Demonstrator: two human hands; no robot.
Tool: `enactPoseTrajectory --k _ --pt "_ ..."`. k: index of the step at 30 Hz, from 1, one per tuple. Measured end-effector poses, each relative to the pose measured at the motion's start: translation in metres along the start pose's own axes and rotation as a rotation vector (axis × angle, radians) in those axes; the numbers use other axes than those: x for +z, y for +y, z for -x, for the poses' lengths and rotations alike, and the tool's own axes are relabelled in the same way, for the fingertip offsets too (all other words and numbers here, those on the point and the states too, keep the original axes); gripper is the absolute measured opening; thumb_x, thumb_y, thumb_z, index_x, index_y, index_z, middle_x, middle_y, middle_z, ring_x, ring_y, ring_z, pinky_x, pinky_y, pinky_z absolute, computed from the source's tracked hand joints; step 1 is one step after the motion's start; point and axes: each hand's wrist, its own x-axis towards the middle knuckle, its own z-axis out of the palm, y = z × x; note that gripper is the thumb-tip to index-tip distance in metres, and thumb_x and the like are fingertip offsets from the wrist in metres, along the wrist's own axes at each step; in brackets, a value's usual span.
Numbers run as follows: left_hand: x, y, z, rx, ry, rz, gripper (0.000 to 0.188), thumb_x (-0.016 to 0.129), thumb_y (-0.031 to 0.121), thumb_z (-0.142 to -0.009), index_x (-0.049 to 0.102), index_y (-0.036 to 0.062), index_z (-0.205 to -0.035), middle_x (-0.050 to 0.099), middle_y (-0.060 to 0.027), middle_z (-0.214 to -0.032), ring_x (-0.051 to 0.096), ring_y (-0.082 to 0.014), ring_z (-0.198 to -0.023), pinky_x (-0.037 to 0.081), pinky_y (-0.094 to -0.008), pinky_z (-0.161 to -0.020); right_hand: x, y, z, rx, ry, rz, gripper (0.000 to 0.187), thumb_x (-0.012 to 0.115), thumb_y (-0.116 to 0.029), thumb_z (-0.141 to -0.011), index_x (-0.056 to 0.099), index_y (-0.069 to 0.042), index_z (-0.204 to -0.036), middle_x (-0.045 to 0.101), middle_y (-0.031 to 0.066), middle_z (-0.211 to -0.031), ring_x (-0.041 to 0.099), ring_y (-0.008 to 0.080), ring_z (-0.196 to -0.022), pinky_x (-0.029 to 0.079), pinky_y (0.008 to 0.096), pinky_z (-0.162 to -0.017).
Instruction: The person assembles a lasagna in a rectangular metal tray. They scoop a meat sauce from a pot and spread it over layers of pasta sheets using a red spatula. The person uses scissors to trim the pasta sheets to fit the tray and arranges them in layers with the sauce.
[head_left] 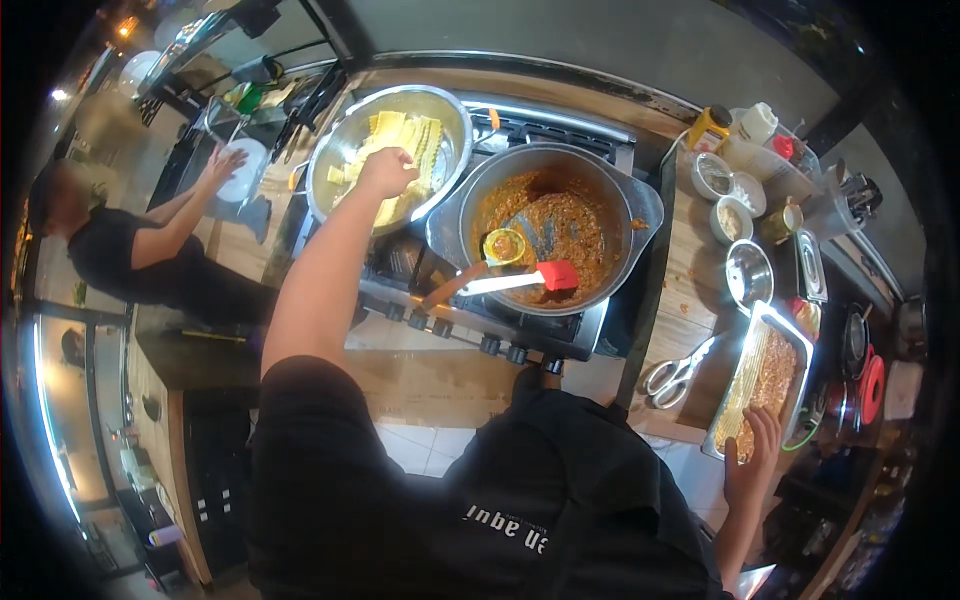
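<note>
My left hand (388, 172) is over a large metal bowl (330, 125) on the stove, its fingers curled together. Whether they pinch anything is hidden. Ridged yellow lasagna sheets (430, 145) lie in the bowl just below it. At the right, my right hand (755, 450) has its fingers stretched over the near end of a rectangular metal pan (800, 335). Inside that pan, reddish-brown meat sauce (775, 370) lies beside a strip of pasta. A deep grey pot (470, 215) of the same sauce stands between my hands, with a ladle (503, 247) and a red-headed spatula (555, 276) in it.
White-handled scissors (672, 380) lie on the wooden counter (680, 345) left of the pan. Beyond are a small steel bowl (749, 272), several seasoning bowls and bottles. The stove knobs (490, 344) face me. Another person (140, 240) works at the far left, near a white plate (245, 170).
</note>
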Motion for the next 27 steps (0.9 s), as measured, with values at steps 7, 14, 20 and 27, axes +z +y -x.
enactPoseTrajectory --k 7,14,20,27 --pt "0.019 0.000 -0.090 -0.063 0.189 -0.211 0.066 0.085 0.040 -0.094 0.070 0.0007 -0.145 0.073 -0.0261 -0.147 0.071 -0.0409 -0.137 0.056 -0.0487 -0.119 -0.005 -0.006 0.073 0.128 0.021 0.027 0.054 0.078 0.005 -0.084 0.072 -0.005 -0.137 0.071 0.0197 -0.142 0.063 0.0422 -0.141 0.047 0.0534 -0.123" --pt "0.002 -0.022 -0.120 -0.337 0.290 -0.079 0.078 0.085 0.043 -0.095 0.055 -0.0036 -0.150 0.073 -0.0260 -0.147 0.069 -0.0432 -0.139 0.054 -0.0528 -0.119 0.041 0.085 0.287 0.547 -0.040 -0.054 0.046 0.075 0.007 -0.086 0.072 -0.001 -0.132 0.073 0.0204 -0.130 0.070 0.0405 -0.124 0.052 0.0499 -0.114" --pt "0.021 -0.036 -0.117 -0.333 0.309 -0.114 0.070 0.084 0.043 -0.098 0.056 0.0047 -0.150 0.075 -0.0232 -0.144 0.070 -0.0418 -0.139 0.053 -0.0541 -0.117 0.059 0.147 0.439 0.787 -0.293 -0.253 0.040 0.073 0.009 -0.092 0.073 -0.001 -0.131 0.074 0.0119 -0.111 0.072 0.0270 -0.107 0.056 0.0388 -0.099" --pt "0.019 -0.078 -0.137 -0.273 0.391 -0.043 0.057 0.084 0.040 -0.099 0.064 0.0133 -0.145 0.079 -0.0176 -0.136 0.071 -0.0380 -0.136 0.053 -0.0554 -0.115 0.077 0.129 0.382 0.958 -0.218 -0.485 0.038 0.074 0.010 -0.094 0.074 -0.001 -0.130 0.071 0.0065 -0.105 0.070 0.0195 -0.099 0.056 0.0336 -0.092"
